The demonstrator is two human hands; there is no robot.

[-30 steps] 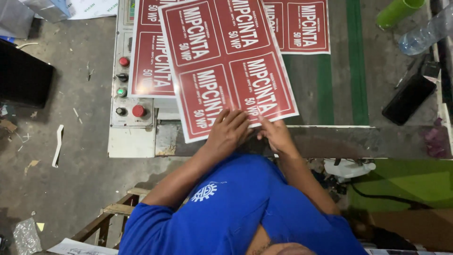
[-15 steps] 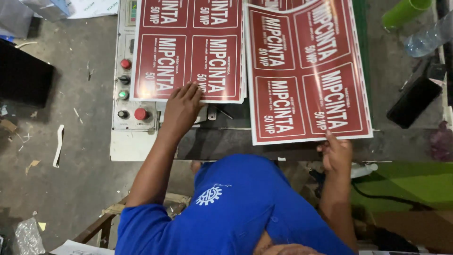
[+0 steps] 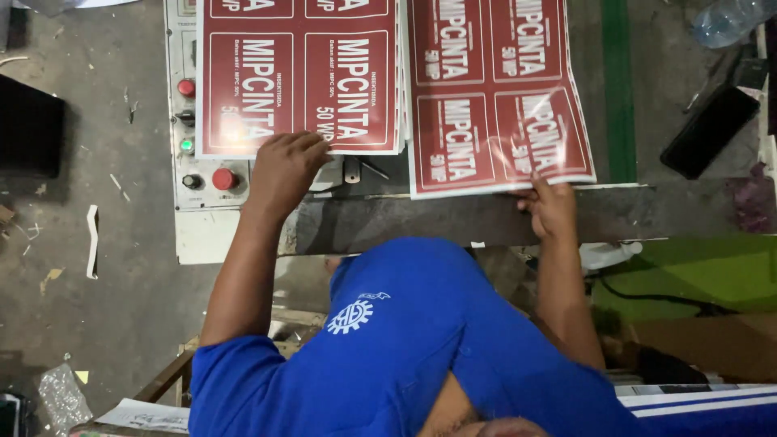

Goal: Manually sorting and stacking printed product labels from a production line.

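From the head camera, the person in a blue shirt leans over a worktable. The left hand [image 3: 285, 168] lies flat, fingers spread and extended, pressing on the lower edge of the stack of glossy dark-red printed sheets with white lettering [image 3: 299, 77] that sits over the grey control panel with red and green round buttons [image 3: 188, 146]. It grips nothing; the palm simply rests on the paper. The right hand [image 3: 552, 206] is at the near edge of the separate glossy dark-red printed sheet [image 3: 494, 93], fingers curled loosely, with fingertips touching the sheet's bottom margin; whether it pinches the edge or only pushes it I cannot tell. This sheet lies just beside the stack, to its right, its near edge over the dark metal front rail of the table [image 3: 453, 222].

Compared with half a second ago, the loose sheet has been squared up: it was tilted, and now its sides run almost parallel to the stack. The right hand has shifted leftward along the near edge. The left hand has stayed on the stack's lower edge, in much the same spot.

A green stripe [image 3: 619, 89] runs along the table beyond the sheet, with a black flat phone-like object [image 3: 708, 129] and a clear plastic bottle [image 3: 728, 18] well apart to the right.
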